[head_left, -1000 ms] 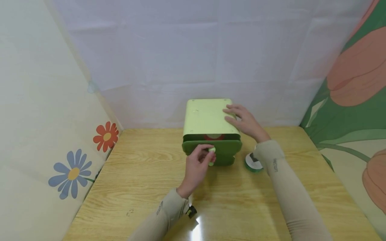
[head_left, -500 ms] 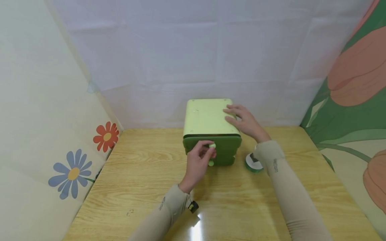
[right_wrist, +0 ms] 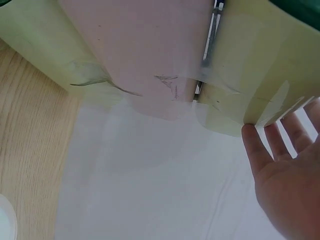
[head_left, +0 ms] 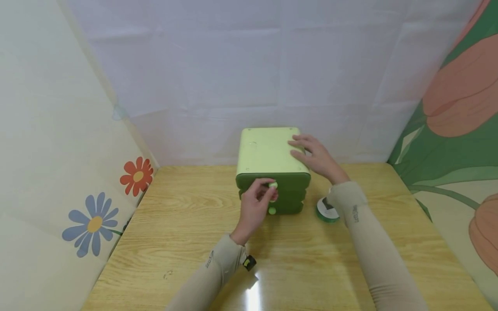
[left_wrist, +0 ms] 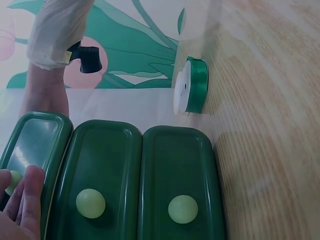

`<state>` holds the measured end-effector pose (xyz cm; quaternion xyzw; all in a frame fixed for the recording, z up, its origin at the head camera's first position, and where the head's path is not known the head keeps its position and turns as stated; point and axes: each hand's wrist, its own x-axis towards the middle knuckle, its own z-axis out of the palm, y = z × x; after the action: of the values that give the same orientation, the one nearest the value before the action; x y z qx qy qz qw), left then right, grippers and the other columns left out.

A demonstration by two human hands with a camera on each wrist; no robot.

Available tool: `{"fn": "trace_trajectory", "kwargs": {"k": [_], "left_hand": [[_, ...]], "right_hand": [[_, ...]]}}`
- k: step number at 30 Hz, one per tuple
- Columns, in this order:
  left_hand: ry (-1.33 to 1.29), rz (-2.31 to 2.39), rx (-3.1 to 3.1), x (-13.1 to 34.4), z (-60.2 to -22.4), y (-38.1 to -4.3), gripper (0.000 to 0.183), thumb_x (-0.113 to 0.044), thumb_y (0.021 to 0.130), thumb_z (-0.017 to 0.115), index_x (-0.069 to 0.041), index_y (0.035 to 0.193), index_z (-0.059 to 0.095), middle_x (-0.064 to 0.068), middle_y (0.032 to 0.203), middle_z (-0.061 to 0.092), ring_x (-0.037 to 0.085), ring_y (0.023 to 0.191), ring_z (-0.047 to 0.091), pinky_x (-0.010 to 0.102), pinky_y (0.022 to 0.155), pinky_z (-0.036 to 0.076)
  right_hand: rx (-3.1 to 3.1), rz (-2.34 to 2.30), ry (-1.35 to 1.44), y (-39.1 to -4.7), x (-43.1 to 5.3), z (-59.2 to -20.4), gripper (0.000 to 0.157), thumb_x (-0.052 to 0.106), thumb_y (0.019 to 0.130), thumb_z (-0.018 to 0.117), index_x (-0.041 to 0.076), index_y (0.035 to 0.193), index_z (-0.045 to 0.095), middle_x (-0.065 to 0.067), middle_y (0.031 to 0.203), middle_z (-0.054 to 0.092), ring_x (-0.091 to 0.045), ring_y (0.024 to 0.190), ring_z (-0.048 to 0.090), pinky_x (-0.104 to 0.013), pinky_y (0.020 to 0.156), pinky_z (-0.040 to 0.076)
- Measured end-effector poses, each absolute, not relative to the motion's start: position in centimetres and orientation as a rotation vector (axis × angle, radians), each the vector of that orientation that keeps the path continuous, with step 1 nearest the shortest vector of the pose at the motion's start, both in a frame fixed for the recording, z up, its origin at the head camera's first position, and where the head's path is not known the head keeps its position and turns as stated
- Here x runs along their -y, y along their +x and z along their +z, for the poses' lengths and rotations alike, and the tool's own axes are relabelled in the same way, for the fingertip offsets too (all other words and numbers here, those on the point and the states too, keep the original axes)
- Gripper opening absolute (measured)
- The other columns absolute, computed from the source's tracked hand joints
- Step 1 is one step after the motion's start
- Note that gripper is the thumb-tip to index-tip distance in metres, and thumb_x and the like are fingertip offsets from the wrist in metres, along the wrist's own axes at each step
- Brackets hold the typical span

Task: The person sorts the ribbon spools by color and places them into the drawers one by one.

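Note:
A small light-green cabinet with dark-green drawers stands on the table. My left hand pinches the round pale-green knob of the top drawer, whose front sits flush against the cabinet's front edge. In the left wrist view two lower drawers show, each with its own knob; the middle knob and the bottom knob are untouched. My right hand rests on the right side of the cabinet top, fingers spread and fairly straight. The drawer's inside is hidden.
To the right of the cabinet a spool of green ribbon with a white side lies on the wooden table. A white sheet hangs behind. Flower-patterned panels border both sides.
The top drawer has slid back into the cabinet, closing the gap above its front. My left hand has moved forward with the knob. The right hand has stayed on the cabinet.

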<state>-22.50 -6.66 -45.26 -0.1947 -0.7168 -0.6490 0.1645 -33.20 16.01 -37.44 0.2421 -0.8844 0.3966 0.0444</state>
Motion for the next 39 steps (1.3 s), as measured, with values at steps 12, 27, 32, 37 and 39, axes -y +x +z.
{"fn": "trace_trajectory", "kwargs": {"k": [12,27,32,37,39], "left_hand": [[-0.525,-1.895,2.051,6.6,-45.24,-22.69,0.02,-0.014,0.102,0.066,-0.008,0.121,0.067,0.019,0.096,0.075,0.034,0.086,0.075,0.032,0.076,0.065],[-0.553,-1.888,2.043,6.78,-45.23,-22.69,0.02,-0.019,0.103,0.065,-0.01,0.121,0.067,0.018,0.096,0.075,0.033,0.086,0.075,0.031,0.077,0.065],[-0.544,-1.897,2.048,6.81,-45.25,-22.7,0.02,-0.018,0.103,0.065,-0.01,0.121,0.067,0.018,0.098,0.075,0.034,0.089,0.075,0.032,0.078,0.065],[-0.579,-1.837,2.086,6.97,-45.38,-22.71,0.022,-0.018,0.104,0.064,-0.014,0.125,0.068,0.016,0.1,0.076,0.03,0.09,0.075,0.032,0.08,0.065],[-0.601,-1.803,2.106,7.12,-45.5,-22.63,0.025,-0.018,0.104,0.063,-0.016,0.129,0.068,0.016,0.102,0.076,0.028,0.09,0.075,0.032,0.08,0.065]], "right_hand": [[2.707,1.207,0.738,-33.06,-16.03,-37.46,0.05,0.042,0.106,0.058,0.016,0.148,0.056,-0.008,0.164,0.039,-0.035,0.153,0.032,-0.065,0.124,0.024],[2.714,1.209,0.737,-33.07,-16.02,-37.41,0.051,0.044,0.106,0.057,0.017,0.149,0.056,-0.008,0.165,0.038,-0.035,0.153,0.032,-0.065,0.124,0.026],[2.709,1.214,0.744,-33.19,-15.98,-37.46,0.051,0.044,0.106,0.057,0.017,0.149,0.055,-0.007,0.165,0.038,-0.035,0.153,0.031,-0.065,0.124,0.026],[2.716,1.222,0.747,-33.18,-16.06,-37.44,0.052,0.045,0.106,0.056,0.017,0.15,0.054,-0.007,0.166,0.037,-0.034,0.154,0.031,-0.065,0.123,0.027],[2.718,1.225,0.746,-33.16,-16.09,-37.44,0.052,0.045,0.106,0.056,0.017,0.15,0.054,-0.007,0.166,0.037,-0.033,0.154,0.031,-0.064,0.123,0.028]]}}
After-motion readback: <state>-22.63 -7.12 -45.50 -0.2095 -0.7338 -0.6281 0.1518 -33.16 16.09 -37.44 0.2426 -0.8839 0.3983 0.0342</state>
